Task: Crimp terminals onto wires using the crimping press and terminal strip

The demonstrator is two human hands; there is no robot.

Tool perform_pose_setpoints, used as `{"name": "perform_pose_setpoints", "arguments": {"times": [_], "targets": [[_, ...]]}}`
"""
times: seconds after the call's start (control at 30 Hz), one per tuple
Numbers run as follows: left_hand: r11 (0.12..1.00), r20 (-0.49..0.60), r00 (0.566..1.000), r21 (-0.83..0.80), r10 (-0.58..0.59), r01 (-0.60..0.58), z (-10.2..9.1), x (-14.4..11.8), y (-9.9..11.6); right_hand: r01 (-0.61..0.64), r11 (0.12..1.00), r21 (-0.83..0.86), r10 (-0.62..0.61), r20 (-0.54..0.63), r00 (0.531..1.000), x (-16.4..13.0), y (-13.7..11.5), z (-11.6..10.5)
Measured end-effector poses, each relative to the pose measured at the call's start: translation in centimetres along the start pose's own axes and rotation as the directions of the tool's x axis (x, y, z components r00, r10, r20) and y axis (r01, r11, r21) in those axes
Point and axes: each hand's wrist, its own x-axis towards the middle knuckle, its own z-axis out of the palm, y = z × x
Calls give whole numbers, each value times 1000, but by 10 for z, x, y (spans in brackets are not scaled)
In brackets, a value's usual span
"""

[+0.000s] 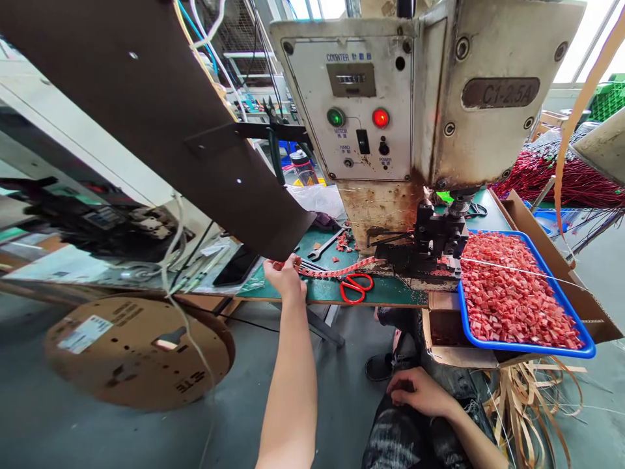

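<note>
My left hand (284, 277) reaches out to the edge of the green bench and pinches a red strip of terminals (336, 270). The strip runs right into the black die (430, 244) of a worn beige crimping press (415, 98). My right hand (420, 391) rests on my thigh, fingers curled, holding nothing that I can see. Red-handled scissors (355, 286) lie on the bench just right of my left hand, under the strip.
A blue tray (527, 346) heaped with red pieces sits right of the die on a cardboard box. A large brown reel (161, 104) slants overhead at left; another reel (137, 352) lies on the floor. A wrench (325, 245) lies on the bench. Red wire bundles (561, 172) are at back right.
</note>
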Motion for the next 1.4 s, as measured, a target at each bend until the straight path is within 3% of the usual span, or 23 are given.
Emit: {"name": "perform_pose_setpoints", "arguments": {"times": [1.4], "targets": [[999, -4, 1000, 27, 22, -22, 4, -2, 6, -2, 1000, 5, 2, 5, 1000, -1, -4, 0]]}}
